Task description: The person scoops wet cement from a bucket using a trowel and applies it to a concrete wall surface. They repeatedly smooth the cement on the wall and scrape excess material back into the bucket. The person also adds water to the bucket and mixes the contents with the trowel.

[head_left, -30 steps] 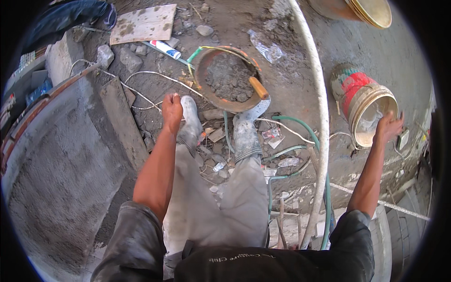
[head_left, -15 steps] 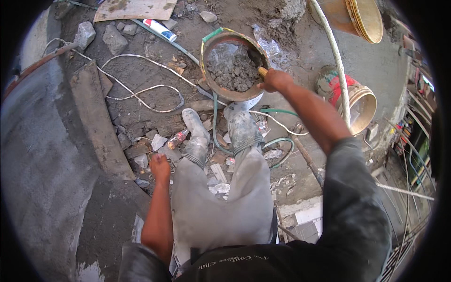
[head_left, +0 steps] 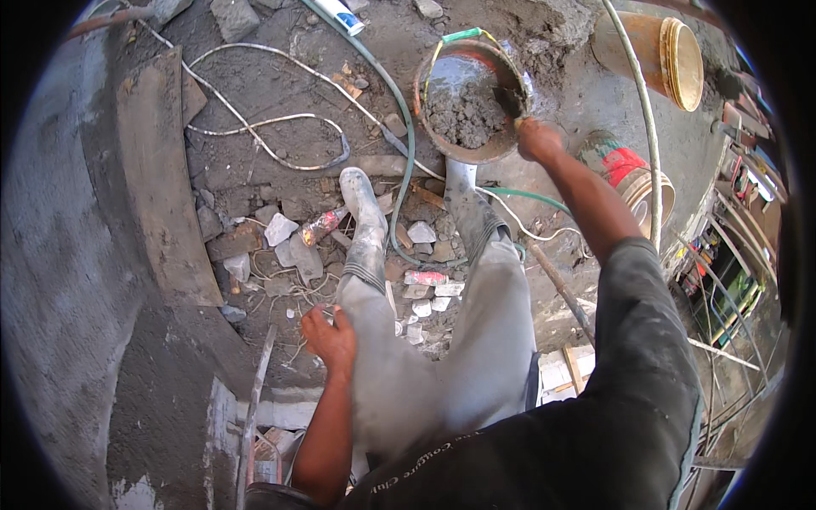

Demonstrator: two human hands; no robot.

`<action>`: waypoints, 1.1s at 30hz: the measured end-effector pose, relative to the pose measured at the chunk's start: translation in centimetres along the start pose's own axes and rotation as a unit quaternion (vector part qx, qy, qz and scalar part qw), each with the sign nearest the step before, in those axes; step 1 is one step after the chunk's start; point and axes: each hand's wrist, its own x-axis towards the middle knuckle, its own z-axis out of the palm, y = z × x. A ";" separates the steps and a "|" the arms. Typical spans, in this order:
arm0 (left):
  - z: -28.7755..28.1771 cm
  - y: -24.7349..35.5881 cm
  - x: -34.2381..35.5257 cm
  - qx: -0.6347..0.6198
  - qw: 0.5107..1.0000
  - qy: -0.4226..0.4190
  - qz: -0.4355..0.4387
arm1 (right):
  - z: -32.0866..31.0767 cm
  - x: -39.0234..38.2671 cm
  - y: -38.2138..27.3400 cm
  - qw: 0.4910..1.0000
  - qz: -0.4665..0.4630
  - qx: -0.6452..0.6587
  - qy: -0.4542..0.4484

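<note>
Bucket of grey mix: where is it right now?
In the head view, the bucket is near the top, just right of centre, beyond the right boot, with the right hand at its right rim.

Left of the trowel (head_left: 508, 102), the mortar bucket (head_left: 484, 155) is open above, while a pale hose (head_left: 643, 93) crosses the red-patched bucket (head_left: 623, 166).

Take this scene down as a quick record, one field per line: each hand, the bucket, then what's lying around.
Right hand: gripping a trowel, its blade inside the bucket
Left hand: loosely curled near the left leg, no held thing visible
Bucket: upright, holding lumpy grey mix
Ground: stones, green hose
Picture left: wooden plank
Picture right: red-banded bucket, tan bucket, both on their sides
</note>
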 end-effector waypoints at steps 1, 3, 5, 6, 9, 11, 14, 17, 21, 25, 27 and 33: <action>0.6 0.9 -0.6 0.009 1.000 0.008 -0.001 | 2.0 0.8 -1.1 0.998 -0.004 0.065 0.022; 1.2 2.0 -1.5 0.013 1.000 0.012 -0.011 | 4.6 1.5 -2.5 0.983 0.020 0.181 0.032; 1.8 3.0 -2.2 0.033 0.999 0.010 0.002 | 6.3 0.7 -3.5 0.977 0.006 0.211 0.031; 2.0 3.4 -2.6 0.050 0.999 0.002 0.023 | 6.7 0.1 -4.0 0.973 0.001 0.228 0.029; 3.3 4.8 -2.5 0.052 0.997 -0.001 0.052 | 6.6 -1.0 -5.3 0.970 -0.061 0.224 0.075; 3.1 5.1 -3.2 0.066 0.997 -0.021 0.040 | 6.5 -0.5 -6.6 0.956 -0.060 0.275 0.077; 3.3 5.6 -3.4 0.078 0.996 -0.017 0.027 | 6.7 0.8 -8.7 0.863 0.011 0.494 -0.106; 4.0 6.3 -3.5 0.089 0.995 -0.003 0.037 | 7.3 0.8 -10.6 0.753 0.130 0.639 -0.093; 4.7 7.0 -3.9 0.124 0.991 -0.012 0.058 | 6.5 1.7 -11.2 0.440 0.078 0.876 -0.178; 5.1 7.6 -4.3 0.182 0.981 -0.023 0.071 | 5.5 5.3 -7.8 0.005 0.006 0.945 -0.327; 5.2 8.1 -4.2 0.190 0.980 -0.015 0.064 | 5.0 6.3 -5.2 0.082 -0.020 0.924 -0.373; 4.3 8.3 -4.2 0.204 0.978 -0.032 0.036 | -1.1 1.8 0.8 0.847 -0.045 0.522 -0.091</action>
